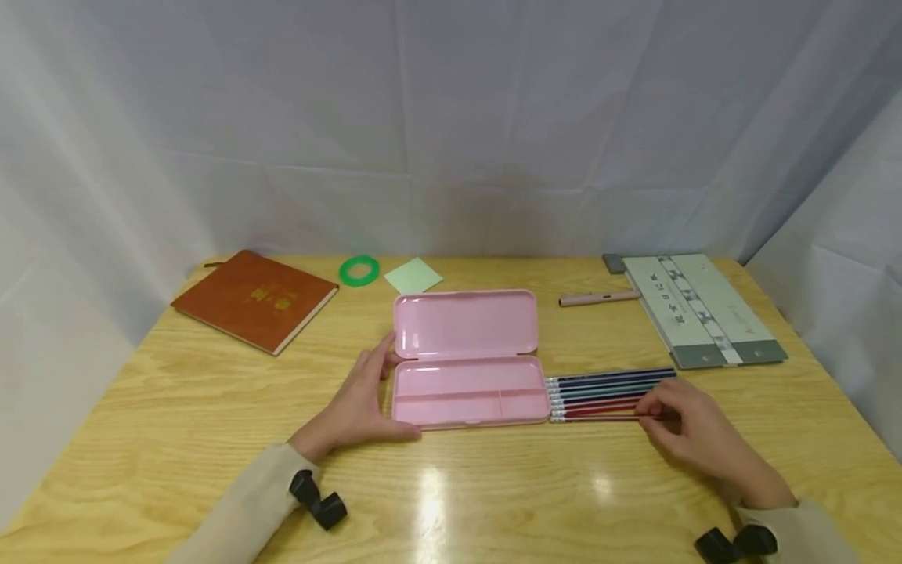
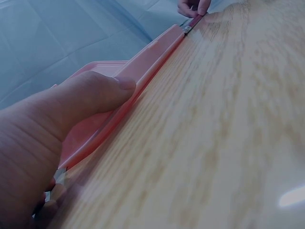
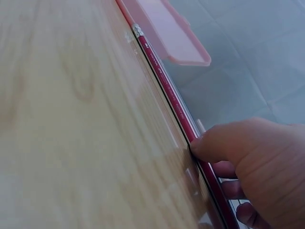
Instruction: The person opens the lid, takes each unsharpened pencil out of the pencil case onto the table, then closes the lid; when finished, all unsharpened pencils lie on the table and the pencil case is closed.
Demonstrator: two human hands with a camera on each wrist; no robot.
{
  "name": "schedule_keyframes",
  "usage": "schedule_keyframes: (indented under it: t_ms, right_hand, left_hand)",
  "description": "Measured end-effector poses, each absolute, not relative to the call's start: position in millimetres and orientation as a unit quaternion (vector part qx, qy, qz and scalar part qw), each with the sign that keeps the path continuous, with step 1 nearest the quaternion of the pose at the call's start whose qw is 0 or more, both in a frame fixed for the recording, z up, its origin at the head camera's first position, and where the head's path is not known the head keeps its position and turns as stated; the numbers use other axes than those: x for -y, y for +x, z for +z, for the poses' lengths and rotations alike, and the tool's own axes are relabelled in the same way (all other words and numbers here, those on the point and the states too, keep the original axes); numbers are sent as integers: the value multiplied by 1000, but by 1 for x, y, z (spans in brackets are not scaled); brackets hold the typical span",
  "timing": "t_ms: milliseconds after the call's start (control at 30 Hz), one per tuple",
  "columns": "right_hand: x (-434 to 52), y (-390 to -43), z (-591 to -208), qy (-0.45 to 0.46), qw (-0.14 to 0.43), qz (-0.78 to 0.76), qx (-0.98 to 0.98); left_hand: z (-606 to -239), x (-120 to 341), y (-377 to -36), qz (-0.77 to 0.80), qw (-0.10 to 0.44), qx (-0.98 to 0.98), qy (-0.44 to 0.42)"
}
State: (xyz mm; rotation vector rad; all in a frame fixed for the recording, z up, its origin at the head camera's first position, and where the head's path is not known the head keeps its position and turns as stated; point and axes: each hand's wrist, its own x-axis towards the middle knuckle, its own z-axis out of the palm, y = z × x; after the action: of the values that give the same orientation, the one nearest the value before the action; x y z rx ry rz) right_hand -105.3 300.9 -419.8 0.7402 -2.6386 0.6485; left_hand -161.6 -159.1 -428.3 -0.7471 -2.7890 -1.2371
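A pink pencil case (image 1: 451, 392) lies with its lid (image 1: 465, 323) swung back, and its divided tray holds nothing. My left hand (image 1: 359, 407) grips the case's left end, thumb along the front edge and fingers by the hinge side. In the left wrist view the thumb (image 2: 102, 93) presses on the case's front wall. To the right of the case, a row of several pencils (image 1: 599, 389) lies side by side, eraser ends against it. My right hand (image 1: 694, 427) pinches the nearest red pencil (image 3: 164, 78) toward its far-right end, thumb in front.
A brown notebook (image 1: 257, 301) lies at the left. Behind the case are a green tape ring (image 1: 343, 271) and pale green sticky notes (image 1: 413, 276). At the right, a pen (image 1: 599, 298) and a dark grey block (image 1: 613, 263) touch or adjoin a pale notebook (image 1: 705, 313).
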Motion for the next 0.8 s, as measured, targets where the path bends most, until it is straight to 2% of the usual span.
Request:
schedule_keyframes:
  t_ms: [267,800]
  right_hand:
    - [-299,-104,-421,241,148,252,926]
    - [-300,-107,-425,246,160,242,925]
  left_hand:
    - [-428,161,-161,-394,-4,887,-242]
    - [-428,161,-161,-399,-6,885,-241]
